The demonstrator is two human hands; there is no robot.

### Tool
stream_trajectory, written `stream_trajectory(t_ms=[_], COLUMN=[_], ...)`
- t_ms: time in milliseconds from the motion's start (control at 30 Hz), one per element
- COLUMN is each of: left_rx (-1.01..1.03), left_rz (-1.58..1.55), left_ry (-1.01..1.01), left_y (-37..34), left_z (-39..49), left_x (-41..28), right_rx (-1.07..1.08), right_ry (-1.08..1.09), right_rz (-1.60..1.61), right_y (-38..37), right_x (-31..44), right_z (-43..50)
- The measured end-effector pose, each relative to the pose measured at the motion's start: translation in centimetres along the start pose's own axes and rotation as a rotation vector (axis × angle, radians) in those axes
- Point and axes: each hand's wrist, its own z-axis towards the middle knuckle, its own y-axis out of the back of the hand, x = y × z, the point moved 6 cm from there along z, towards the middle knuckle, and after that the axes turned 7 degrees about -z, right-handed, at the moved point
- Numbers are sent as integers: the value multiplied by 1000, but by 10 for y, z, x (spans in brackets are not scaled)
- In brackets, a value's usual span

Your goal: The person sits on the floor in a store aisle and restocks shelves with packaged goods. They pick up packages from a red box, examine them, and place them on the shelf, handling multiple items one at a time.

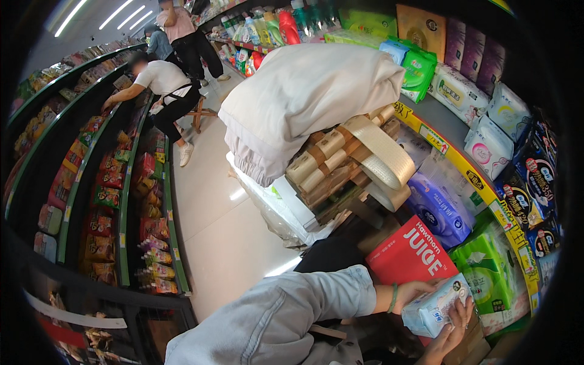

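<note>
A pale blue soft pack of sanitary pads [431, 310] is between my two hands, low on the right. My left hand [410, 292], with a green band at its wrist, grips the pack's left and upper side. The fingers of my right hand [451, 324], one with a ring, press on its right face. Directly behind the pack stands a red juice carton box [410, 251]. Beside it on the lower shelf are a purple tissue pack [440, 210] and green packs [486, 269].
A folding stool with wooden slats and webbing [337, 164] lies below a light cloth bundle [305, 100]. Yellow-edged shelving [474, 178] curves along the right, bearing packs. Snack shelves [123, 214] line the left. A person in white [162, 82] sits reaching into them; two more people are behind.
</note>
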Motion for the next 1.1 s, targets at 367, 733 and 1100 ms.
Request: stream_trajectory(t_ms=[367, 733, 1100], left_rx=[-68, -136, -160], left_rz=[136, 42, 241], left_ry=[10, -47, -445], left_y=[16, 26, 13], left_z=[0, 7, 3], left_x=[-2, -10, -42], right_rx=[130, -356, -120], right_ry=[-289, -760, -476], right_rz=[26, 427, 227], right_y=[-1, 3, -30], right_x=[-30, -98, -35], right_z=[-16, -64, -48])
